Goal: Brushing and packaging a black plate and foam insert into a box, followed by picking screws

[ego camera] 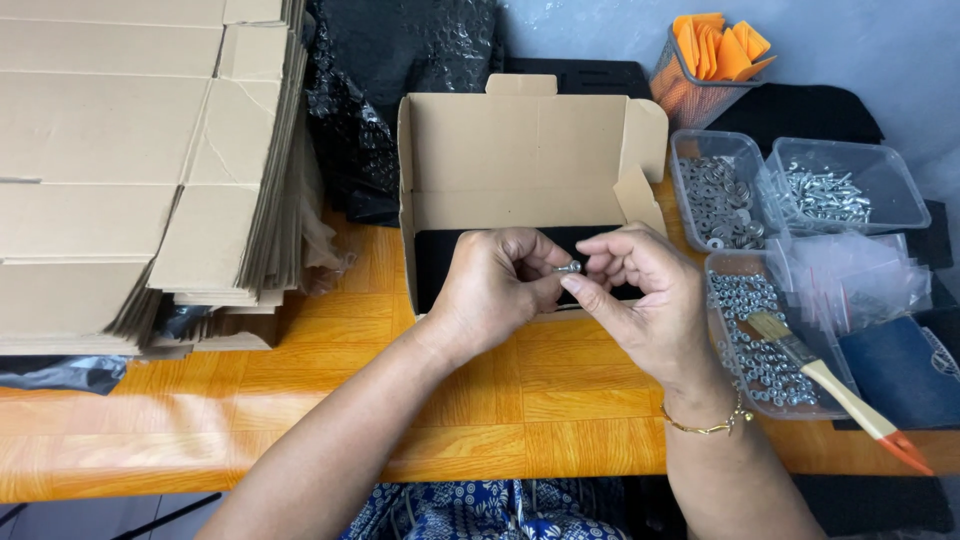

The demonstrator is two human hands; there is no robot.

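Head view: your left hand [495, 285] and right hand [640, 295] pinch one small bolt [570, 267] between closed fingertips; loosening either could drop it into the open carton [520, 150].

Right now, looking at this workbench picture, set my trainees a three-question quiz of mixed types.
1. True or false: the paintbrush lies across a tray of nuts.
2. What do both hands hold between them? A) a small metal screw B) a washer bag C) a brush
3. What lines the open cardboard box?

Key: 1 true. 2 A: the left hand and right hand pinch the small metal screw. 3 black padding.
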